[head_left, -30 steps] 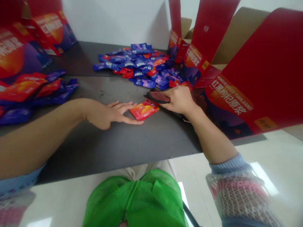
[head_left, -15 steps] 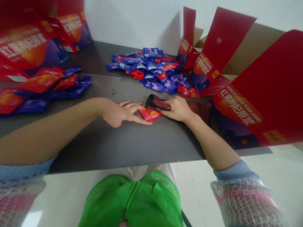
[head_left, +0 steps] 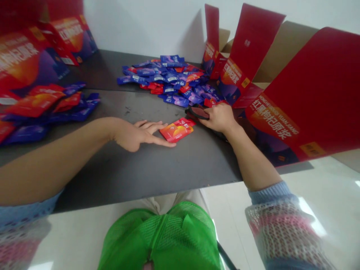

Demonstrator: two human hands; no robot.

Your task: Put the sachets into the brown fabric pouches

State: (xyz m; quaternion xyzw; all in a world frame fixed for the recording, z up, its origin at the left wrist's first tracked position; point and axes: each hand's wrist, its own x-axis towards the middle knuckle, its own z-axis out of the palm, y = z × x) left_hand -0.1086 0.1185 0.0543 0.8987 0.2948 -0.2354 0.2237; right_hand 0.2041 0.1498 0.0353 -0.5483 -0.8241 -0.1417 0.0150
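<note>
Dark maroon, black-edged fabric cloth (head_left: 199,113): since half a second ago it has come off the flat, glossy red-and-orange pouch (head_left: 177,129) toward 2 o'clock; I judge one stroke over it ended.
Pouch: lies flat on the dark grey table (head_left: 157,172), its printed face uncovered, so you can inspect it; cloth contact is too blurred to tell.
Left hand (head_left: 136,137): at the pouch's 9 o'clock, fingers and thumb spread around its near end, steadying rather than grasping.
Right hand (head_left: 221,117): at 2 o'clock, your fingers closed on the cloth.
Blue-and-red pouch heap (head_left: 171,78): at 12 o'clock, well apart.
Tall red cardboard box (head_left: 284,123): at 3 o'clock, beyond your right wrist.
</note>
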